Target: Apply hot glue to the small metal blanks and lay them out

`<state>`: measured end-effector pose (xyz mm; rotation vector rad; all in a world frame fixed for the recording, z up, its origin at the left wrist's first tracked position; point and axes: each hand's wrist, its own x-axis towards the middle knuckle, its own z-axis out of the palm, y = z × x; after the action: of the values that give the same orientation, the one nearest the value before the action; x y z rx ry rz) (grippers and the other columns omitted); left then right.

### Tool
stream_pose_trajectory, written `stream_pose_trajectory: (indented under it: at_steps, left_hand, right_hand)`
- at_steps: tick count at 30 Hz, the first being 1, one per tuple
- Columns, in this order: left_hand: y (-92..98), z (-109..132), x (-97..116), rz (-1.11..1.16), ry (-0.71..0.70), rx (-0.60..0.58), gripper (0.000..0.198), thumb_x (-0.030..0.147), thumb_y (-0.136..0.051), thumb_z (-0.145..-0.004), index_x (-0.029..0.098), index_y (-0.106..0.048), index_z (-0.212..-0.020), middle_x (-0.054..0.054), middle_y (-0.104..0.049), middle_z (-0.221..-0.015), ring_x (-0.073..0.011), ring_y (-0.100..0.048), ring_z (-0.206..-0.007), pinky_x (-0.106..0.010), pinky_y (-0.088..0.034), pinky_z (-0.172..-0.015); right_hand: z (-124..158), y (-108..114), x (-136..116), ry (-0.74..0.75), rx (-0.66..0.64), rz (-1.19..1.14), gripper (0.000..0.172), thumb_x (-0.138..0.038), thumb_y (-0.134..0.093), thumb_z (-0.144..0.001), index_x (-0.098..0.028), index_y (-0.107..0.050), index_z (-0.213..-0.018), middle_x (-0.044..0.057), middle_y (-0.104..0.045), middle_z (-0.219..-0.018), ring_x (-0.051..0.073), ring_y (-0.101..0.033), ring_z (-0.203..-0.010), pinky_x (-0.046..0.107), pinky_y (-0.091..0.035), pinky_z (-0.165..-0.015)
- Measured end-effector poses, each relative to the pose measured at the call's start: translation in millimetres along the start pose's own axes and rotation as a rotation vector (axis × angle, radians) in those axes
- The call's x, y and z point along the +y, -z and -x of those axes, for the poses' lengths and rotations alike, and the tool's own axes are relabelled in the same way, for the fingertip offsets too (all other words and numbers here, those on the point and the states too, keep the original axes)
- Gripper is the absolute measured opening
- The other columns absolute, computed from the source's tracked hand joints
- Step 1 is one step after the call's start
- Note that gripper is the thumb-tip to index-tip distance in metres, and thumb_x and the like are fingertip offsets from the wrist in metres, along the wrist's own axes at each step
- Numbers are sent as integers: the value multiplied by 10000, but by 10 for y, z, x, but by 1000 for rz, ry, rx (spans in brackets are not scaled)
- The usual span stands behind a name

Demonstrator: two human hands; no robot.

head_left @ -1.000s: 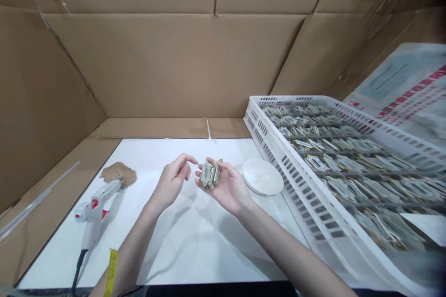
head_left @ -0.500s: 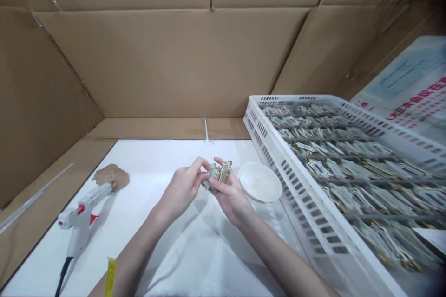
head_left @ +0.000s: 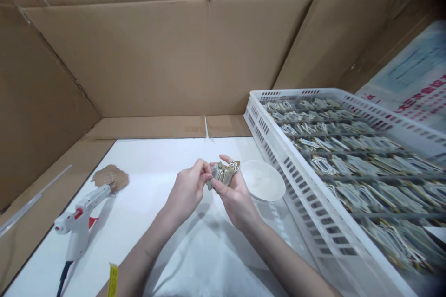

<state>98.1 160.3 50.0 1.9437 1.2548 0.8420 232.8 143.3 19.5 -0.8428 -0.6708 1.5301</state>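
My right hand is closed around a small stack of flat ornate pieces, grey-green with gold and white edges, held above the white work surface. My left hand pinches the left end of that stack between thumb and fingers. Both hands meet just left of a shallow white dish. A white crate to the right holds several rows of the same pieces.
A white glue gun with red trigger lies at the left, its nozzle on a brown scrap. Cardboard walls enclose the back and sides. A thin clear rod lies on the cardboard at far left.
My left hand closed in from open beside the stack to pinching its left end. Both hands and the stack shifted slightly right, toward the dish.
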Motion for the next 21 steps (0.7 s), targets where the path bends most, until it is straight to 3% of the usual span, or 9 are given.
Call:
stream_pose_trajectory:
  at_steps: [6, 10, 18, 21]
  left_hand:
    - [63, 40, -92, 236, 33, 76, 118, 212, -456, -923, 200, -487, -810, 48, -505, -638, -99, -464, -574, -208, -361, -575]
    - [60, 47, -115, 270, 38, 122, 127, 250, -488, -924, 189, -517, -818, 35, -536, -672, -91, -477, -582, -205, -362, -558]
    - [68, 53, -76, 362, 149, -48, 108, 255, -504, -905, 176, -577, -905, 55, -521, -608, -79, -428, -483, -210, -371, -517]
    - [75, 64, -52, 271, 123, -68, 127, 224, -478, -912, 180, -597, -902, 54, -512, -620, -79, -434, -498, -210, -370, -538]
  right_hand:
    - [-18, 28, -31, -16, 18, -48, 706, -257, -854, -594, -300, -497, -1201, 23, -615, -1098, 201, -605, -1014, 361, -449, -898]
    - [-26, 38, -15, -15, 16, -64, 687, -243, -856, -602, -305, -508, -1191, 16, -623, -1086, 189, -621, -990, 364, -462, -901]
    - [-26, 49, 1, 18, -2, -89, 691, -258, -838, -644, -304, -468, -1226, -34, -604, -877, 125, -580, -799, 287, -476, -775]
    - [-21, 42, 1, 49, 6, -67, 669, -266, -831, -651, -302, -473, -1215, -31, -589, -883, 131, -575, -803, 297, -480, -770]
